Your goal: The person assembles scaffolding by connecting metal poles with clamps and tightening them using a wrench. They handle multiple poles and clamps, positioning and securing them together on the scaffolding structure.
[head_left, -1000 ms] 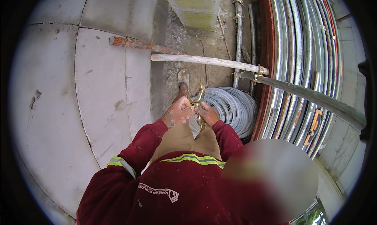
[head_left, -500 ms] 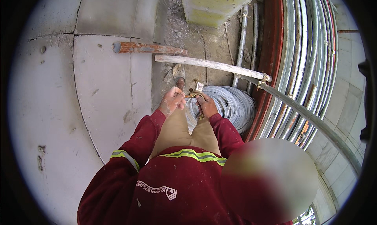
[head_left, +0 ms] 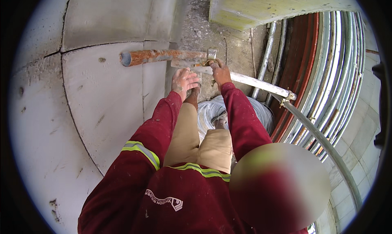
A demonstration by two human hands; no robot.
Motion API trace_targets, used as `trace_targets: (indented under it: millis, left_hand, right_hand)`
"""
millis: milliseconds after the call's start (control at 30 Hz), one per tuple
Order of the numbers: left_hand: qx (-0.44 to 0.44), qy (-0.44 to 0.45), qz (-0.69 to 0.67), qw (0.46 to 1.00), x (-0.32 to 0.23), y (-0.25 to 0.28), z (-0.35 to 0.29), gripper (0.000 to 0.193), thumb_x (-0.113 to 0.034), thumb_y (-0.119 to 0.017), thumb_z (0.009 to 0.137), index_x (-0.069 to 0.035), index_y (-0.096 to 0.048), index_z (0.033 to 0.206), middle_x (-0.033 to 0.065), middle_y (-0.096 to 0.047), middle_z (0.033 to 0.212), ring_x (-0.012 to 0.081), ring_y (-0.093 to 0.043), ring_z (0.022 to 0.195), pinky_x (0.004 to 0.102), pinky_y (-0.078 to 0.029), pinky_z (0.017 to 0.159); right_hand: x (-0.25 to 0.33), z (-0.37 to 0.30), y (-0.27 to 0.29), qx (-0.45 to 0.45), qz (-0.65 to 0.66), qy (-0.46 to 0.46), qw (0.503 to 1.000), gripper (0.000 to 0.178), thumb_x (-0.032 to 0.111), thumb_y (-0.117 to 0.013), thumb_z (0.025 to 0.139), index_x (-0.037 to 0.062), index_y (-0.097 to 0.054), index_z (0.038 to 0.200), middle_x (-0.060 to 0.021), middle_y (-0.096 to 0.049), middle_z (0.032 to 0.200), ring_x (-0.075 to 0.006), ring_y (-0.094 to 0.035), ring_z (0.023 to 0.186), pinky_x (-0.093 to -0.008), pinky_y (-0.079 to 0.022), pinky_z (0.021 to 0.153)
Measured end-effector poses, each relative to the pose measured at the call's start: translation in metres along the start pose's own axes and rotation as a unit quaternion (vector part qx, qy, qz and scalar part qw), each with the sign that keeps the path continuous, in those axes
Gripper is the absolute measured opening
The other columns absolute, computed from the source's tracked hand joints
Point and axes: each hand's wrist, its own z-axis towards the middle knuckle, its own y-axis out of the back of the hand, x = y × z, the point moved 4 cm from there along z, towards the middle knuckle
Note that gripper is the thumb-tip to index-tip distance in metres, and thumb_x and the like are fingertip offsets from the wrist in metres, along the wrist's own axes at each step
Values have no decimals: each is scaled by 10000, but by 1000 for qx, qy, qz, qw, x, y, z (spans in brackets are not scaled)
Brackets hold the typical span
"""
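My right hand [head_left: 221, 74] grips a brass-coloured scaffold clamp [head_left: 212, 54] with a shiny flat plate. The clamp is at the white-painted pipe [head_left: 257, 84], close to that pipe's left end; whether it closes around the pipe is hidden. My left hand [head_left: 185, 82] is open, fingers spread, just below the same pipe end, and nothing shows in it. Behind the clamp, an orange, rust-stained pipe [head_left: 163, 56] sticks out leftward across the concrete.
Large grey concrete faces [head_left: 104, 83] fill the left side. A wire coil [head_left: 259, 111] lies by my legs. On the right are a red beam [head_left: 304, 66], stacked metal pipes [head_left: 337, 70] and a slanting grey pipe [head_left: 326, 142]. A yellowish concrete block [head_left: 265, 5] stands ahead.
Both hands have reached forward. The right has carried the clamp from above the wire coil to the white pipe's left end. The left hand's curled fingers have spread apart.
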Motion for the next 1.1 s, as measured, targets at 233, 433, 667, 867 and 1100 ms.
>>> trace_targets:
  millis: [233, 433, 667, 867, 1100]
  left_hand:
    - [-72, 28, 8, 997, 71, 60, 43, 447, -358, -621, 1055, -40, -515, 1352, 194, -673, 1218, 302, -735, 971, 436, -617, 771]
    - [-47, 82, 26, 995, 114, 75, 69, 463, -362, -645, 1039, -43, -519, 1350, 197, -641, 1260, 320, -716, 1039, 453, -605, 830]
    - [-68, 66, 51, 994, 143, 97, 88, 397, -295, -655, 1016, -58, -542, 1315, 162, -645, 1213, 287, -726, 973, 410, -611, 778]
    - [-136, -3, 44, 990, 114, 97, 88, 354, -260, -638, 1027, -34, -554, 1286, 116, -662, 1078, 213, -727, 807, 335, -608, 622]
    - [-111, 18, 42, 993, 106, 91, 91, 343, -237, -625, 1042, -39, -536, 1309, 142, -652, 1109, 236, -730, 868, 379, -626, 686]
  right_hand:
    - [-14, 86, -29, 12, -231, 47, 972, 497, 418, -617, 1000, -4, -668, 1259, -332, -722, 1094, -508, -686, 1080, -564, -532, 940]
    - [-37, 119, -53, 103, -327, 34, 939, 485, 430, -574, 992, 7, -693, 1196, -316, -734, 1074, -474, -707, 1062, -537, -547, 928]
    - [-17, 114, -72, 195, -278, -57, 939, 434, 385, -558, 980, 11, -720, 1129, -278, -753, 990, -395, -763, 910, -500, -576, 839]
    - [-45, 127, -57, 180, -240, 1, 954, 422, 395, -559, 1011, 45, -740, 1162, -232, -757, 999, -371, -742, 899, -462, -555, 831]
    - [-51, 122, -50, 147, -189, 2, 971, 388, 346, -564, 1023, 43, -741, 1189, -245, -746, 1047, -414, -712, 990, -473, -537, 859]
